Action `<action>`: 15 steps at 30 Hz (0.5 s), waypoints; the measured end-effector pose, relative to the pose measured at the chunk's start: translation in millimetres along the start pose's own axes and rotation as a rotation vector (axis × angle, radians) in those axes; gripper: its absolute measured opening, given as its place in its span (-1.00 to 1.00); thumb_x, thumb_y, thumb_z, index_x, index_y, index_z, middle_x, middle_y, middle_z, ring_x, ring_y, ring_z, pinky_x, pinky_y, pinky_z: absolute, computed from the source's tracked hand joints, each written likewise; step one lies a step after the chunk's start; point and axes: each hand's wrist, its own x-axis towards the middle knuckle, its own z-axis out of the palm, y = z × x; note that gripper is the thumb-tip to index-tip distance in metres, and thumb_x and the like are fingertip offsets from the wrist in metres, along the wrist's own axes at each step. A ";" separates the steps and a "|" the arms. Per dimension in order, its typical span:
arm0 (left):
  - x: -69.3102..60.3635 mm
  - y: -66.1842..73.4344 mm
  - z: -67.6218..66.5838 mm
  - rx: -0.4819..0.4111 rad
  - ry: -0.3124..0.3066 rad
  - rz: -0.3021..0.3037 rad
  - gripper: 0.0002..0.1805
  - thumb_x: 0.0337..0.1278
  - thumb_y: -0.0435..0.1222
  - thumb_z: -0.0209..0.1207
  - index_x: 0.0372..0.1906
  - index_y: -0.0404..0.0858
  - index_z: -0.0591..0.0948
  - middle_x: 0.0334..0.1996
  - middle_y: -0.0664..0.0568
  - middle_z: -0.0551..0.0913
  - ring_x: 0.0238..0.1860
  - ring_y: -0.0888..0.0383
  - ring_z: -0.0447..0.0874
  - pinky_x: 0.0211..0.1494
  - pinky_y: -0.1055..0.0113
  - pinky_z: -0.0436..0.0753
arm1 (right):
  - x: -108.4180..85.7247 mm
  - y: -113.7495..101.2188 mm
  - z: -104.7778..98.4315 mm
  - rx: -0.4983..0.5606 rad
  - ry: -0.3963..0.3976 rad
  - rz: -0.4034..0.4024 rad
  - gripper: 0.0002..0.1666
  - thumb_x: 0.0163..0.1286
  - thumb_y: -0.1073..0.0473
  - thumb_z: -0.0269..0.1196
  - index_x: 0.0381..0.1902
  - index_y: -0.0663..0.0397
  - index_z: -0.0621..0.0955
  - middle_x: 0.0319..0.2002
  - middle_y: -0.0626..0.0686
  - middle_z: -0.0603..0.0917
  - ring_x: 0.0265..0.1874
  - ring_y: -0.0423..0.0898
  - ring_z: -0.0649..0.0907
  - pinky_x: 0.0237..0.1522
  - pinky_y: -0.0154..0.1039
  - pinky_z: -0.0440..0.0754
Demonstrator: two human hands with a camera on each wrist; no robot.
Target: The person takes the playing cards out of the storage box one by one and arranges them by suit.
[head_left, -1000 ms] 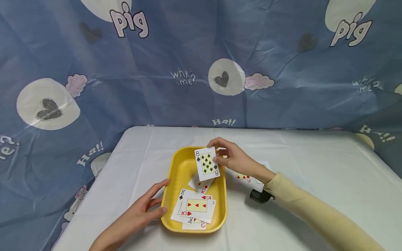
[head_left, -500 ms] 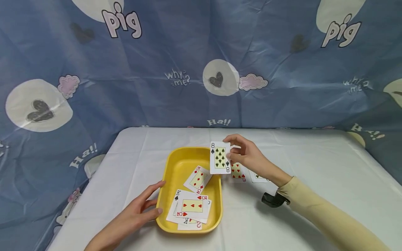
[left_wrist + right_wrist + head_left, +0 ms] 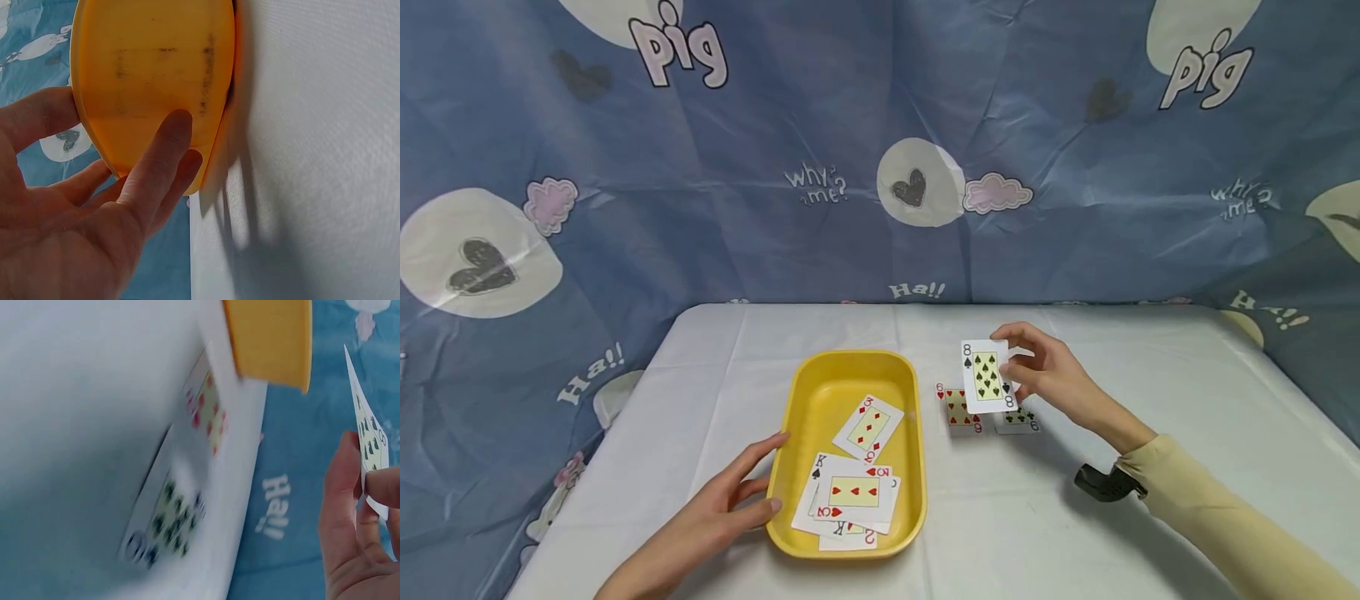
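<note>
My right hand (image 3: 1056,379) pinches an eight of spades playing card (image 3: 987,377) by its right edge, face towards me, raised over the table. Below and behind it lie a red hearts card (image 3: 957,410) and a black clubs card (image 3: 1018,422), the clubs card partly hidden by the held one. In the right wrist view the held card shows nearly edge-on. My left hand (image 3: 718,504) touches the left side of a yellow tray (image 3: 805,408). In the left wrist view its fairly straight fingers (image 3: 165,147) rest against the tray's rim and wall.
Inside the tray lie a three of diamonds (image 3: 869,427) by itself and a heap topped by a three of hearts (image 3: 853,492), with a king of spades (image 3: 805,504) under it. A white cloth (image 3: 1037,533) covers the table; a printed blue curtain (image 3: 820,250) hangs behind.
My right hand has carried the eight of spades right, out from above the tray to above the table cards. The three of diamonds is now uncovered. My left hand stays at the tray.
</note>
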 end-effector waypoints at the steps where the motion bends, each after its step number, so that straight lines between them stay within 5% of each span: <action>1: -0.6 0.2 -0.1 0.001 -0.001 0.000 -0.21 0.29 -0.21 0.23 0.53 0.09 0.14 0.49 -0.20 0.12 0.31 -0.11 0.40 0.13 0.00 0.56 | -1.6 2.5 -4.1 -0.006 0.008 0.007 -0.51 0.38 0.41 0.19 0.24 0.16 0.40 0.02 0.24 0.41 -0.30 -0.05 0.62 -0.46 -0.04 0.67; 15: -1.1 -1.9 2.5 0.007 0.007 0.005 -0.21 0.29 -0.21 0.23 0.53 0.06 0.13 0.47 -0.23 0.14 0.28 -0.10 0.43 0.12 -0.01 0.56 | -26.2 26.7 -60.6 -0.166 0.037 0.103 -0.54 0.40 0.35 0.20 0.23 0.14 0.41 0.05 0.25 0.43 -0.21 -0.06 0.64 -0.43 -0.03 0.67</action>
